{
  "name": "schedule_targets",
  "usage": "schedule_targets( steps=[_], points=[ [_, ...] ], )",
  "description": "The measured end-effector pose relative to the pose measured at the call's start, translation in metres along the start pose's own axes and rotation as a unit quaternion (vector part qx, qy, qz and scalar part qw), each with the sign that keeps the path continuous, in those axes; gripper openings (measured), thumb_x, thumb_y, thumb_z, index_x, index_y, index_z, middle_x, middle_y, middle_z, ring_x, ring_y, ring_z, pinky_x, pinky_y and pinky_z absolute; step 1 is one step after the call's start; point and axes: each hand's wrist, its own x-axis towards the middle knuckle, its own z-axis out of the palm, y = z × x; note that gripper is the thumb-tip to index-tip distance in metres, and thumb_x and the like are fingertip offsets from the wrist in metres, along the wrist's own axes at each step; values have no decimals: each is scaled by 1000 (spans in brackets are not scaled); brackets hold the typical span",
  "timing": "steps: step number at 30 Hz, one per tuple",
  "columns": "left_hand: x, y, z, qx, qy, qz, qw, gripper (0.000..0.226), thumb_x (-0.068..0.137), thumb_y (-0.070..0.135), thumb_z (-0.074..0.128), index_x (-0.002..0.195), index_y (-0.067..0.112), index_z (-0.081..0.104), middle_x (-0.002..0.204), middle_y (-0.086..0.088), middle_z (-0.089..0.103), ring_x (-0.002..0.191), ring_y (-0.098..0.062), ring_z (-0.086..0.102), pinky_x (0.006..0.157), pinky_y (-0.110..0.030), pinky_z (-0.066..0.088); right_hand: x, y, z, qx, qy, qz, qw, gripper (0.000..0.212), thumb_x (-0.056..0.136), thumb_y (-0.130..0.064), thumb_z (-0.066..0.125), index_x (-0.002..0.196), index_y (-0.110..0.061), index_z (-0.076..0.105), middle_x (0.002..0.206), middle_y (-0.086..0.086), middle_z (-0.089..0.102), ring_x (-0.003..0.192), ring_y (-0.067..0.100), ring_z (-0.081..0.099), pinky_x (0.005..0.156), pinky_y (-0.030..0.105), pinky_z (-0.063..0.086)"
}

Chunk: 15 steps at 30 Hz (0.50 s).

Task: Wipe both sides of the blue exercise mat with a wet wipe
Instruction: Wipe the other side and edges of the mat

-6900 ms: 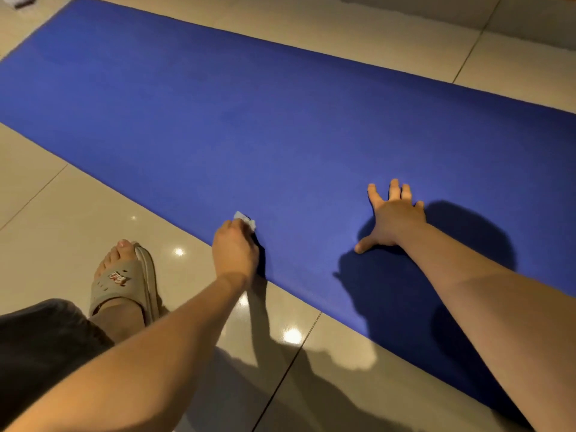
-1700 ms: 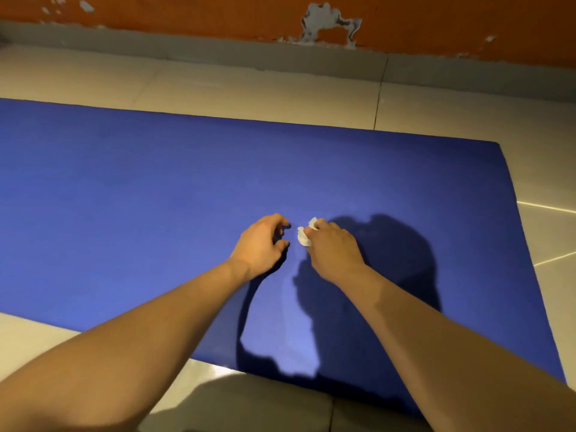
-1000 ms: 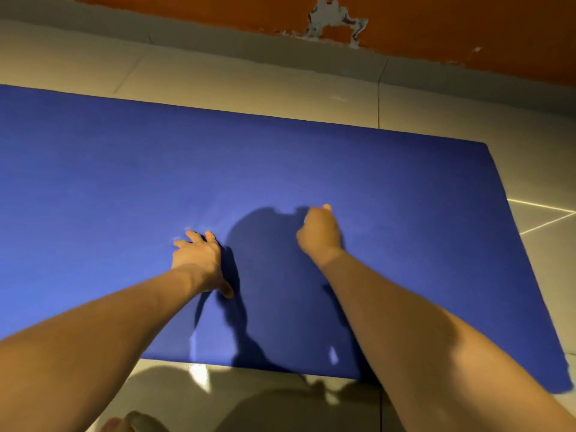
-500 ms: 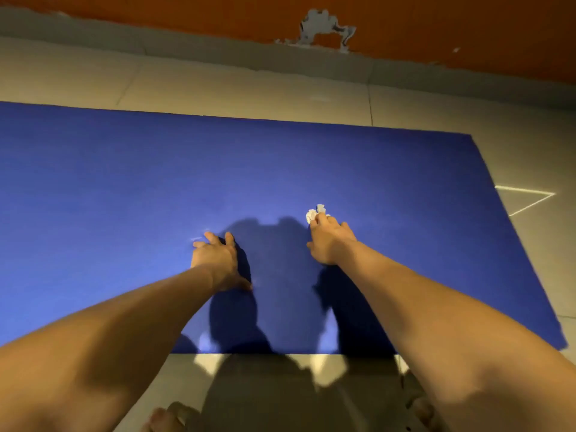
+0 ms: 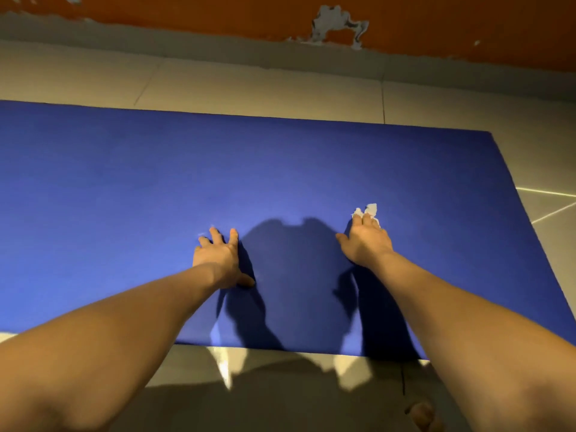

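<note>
The blue exercise mat (image 5: 131,194) lies flat on the tiled floor and fills the middle of the view, its right end at the right. My left hand (image 5: 219,255) rests flat on the mat with the fingers spread. My right hand (image 5: 366,241) presses a crumpled white wet wipe (image 5: 367,210) onto the mat under straight fingers, and only the wipe's far edge shows beyond the fingertips.
Beige floor tiles (image 5: 265,85) surround the mat. A grey skirting and an orange wall with peeled paint (image 5: 338,24) run along the back. Toes (image 5: 422,414) show at the bottom right, near the mat's front edge.
The wipe passed from my left hand to my right. In the last half second my right hand slid right across the mat with the wipe. My left hand stayed planted.
</note>
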Motion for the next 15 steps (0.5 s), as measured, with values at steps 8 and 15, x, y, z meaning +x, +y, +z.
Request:
schedule_targets(
  steps=[8,15],
  points=[
    [7,-8,1,35,13,37,999,141,59,90,66,161,23,-5,162,-21,10,142,-46,24,114,-48,35,5,-88,37,5,62,-42,997,83,101,-51,43,156,4,15,164,20,13,154,34,4,125,43,8],
    [36,-81,-40,103,66,205,971,107,70,89,58,158,35,27,153,-4,31,132,-31,41,106,-44,43,-1,-166,57,-37,39,-204,977,72,106,-46,34,159,-3,11,168,12,-2,155,27,-1,126,39,3]
  ],
)
